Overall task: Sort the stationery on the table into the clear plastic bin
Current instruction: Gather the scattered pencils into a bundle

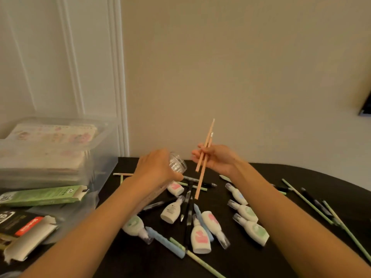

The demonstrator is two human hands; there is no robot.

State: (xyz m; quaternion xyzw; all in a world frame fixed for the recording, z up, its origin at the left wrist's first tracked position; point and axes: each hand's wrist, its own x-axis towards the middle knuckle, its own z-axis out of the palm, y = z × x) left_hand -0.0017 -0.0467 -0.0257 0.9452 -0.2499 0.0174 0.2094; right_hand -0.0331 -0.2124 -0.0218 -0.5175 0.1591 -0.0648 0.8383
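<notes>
Two peach pencils (199,181) pinched in my R hand (217,160); L hand (155,167) curled round a clear cup (179,163).
Both held above the table (251,263) clutter; clear plastic bin (104,157) sits far left.

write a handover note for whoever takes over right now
Left grip holds a clear cup. Right grip holds two peach pencils.
Clear bin, at the table's left, already has paper pads inside.
To sort: correction tapes, black pens and green pencils, scattered on the black table.
</notes>
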